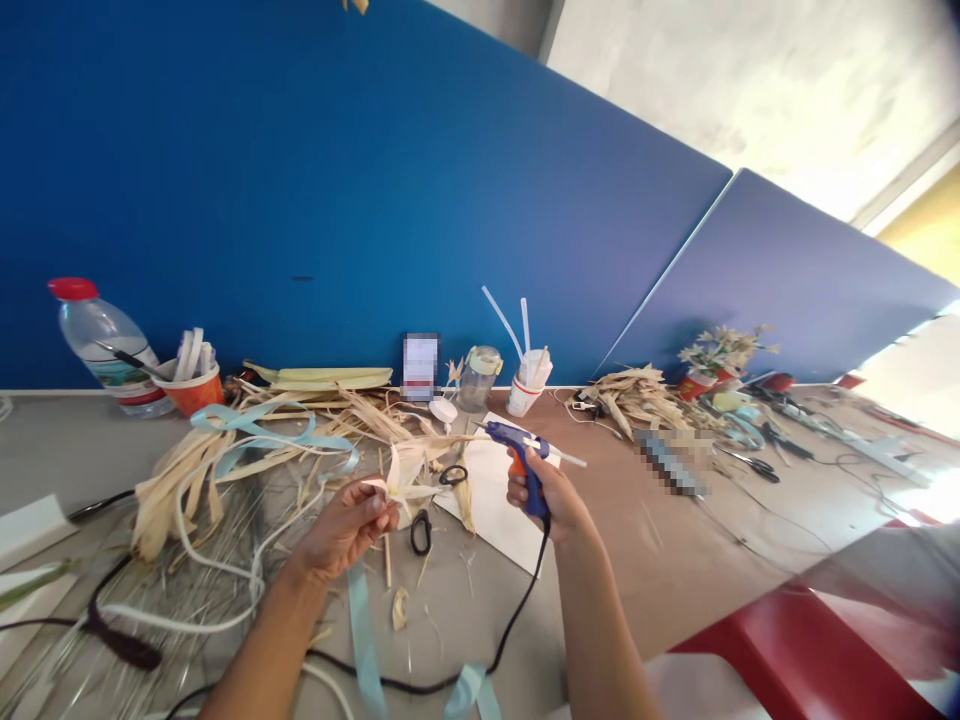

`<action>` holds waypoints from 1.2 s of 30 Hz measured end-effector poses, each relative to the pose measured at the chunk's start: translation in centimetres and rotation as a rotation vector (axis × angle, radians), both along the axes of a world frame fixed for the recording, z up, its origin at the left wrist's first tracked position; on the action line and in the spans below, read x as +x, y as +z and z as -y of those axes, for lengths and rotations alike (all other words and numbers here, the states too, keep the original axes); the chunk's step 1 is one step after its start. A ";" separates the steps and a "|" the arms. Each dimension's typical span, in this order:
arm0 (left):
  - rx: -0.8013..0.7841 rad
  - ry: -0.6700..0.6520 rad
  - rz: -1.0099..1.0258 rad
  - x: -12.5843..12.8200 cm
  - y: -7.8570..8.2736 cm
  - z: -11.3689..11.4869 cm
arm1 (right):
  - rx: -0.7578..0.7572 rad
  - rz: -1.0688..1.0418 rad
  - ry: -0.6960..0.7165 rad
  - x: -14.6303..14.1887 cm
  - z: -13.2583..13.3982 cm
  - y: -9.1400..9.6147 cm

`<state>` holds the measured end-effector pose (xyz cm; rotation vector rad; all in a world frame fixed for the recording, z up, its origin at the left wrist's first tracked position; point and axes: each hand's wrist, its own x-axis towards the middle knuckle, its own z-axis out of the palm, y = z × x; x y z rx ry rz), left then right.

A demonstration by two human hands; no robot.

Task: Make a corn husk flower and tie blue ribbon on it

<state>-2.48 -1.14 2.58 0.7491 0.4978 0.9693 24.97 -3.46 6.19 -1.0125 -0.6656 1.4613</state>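
My right hand (551, 490) is wrapped round the handle of a blue hot glue gun (517, 440) with an orange trigger. A glue stick pokes out of its back, and its nozzle points left. Between the pinched fingers of my left hand (352, 525) is a pale corn husk flower (401, 485), its pieces spreading to the right. The nozzle is apart from the flower's centre. Scissors (422, 533) with black handles lie just beyond my left fingertips, partly under husk pieces. A white sheet (499, 520) lies beneath the glue gun.
Husk strips (187, 480), light blue ribbon (360, 620) and a white cable (187, 625) clutter the left side. At the back stand a plastic bottle (112, 340), a phone (420, 367), a glass jar (480, 380) and a cup of glue sticks (527, 390). The gun's black cord (517, 610) crosses the front.
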 end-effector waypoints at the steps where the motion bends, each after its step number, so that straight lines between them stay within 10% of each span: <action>1: 0.000 -0.008 0.018 0.0 0.1 0.1 | -0.040 -0.013 -0.015 0.5 0.2 -0.6; 15: 0.009 0.007 0.128 0.0 0.6 0.2 | -0.389 -0.146 -0.117 1.4 0.6 -3.9; 22: -0.007 0.005 0.103 0.0 0.5 0.3 | -0.157 0.579 -0.100 1.5 2.3 -1.7; 30: -0.015 -0.002 0.023 0.0 0.2 0.4 | 0.126 0.337 0.210 -7.5 1.8 2.6; 36: 0.010 -0.018 -0.039 0.2 0.0 0.3 | 0.070 0.154 0.346 -10.7 0.7 3.0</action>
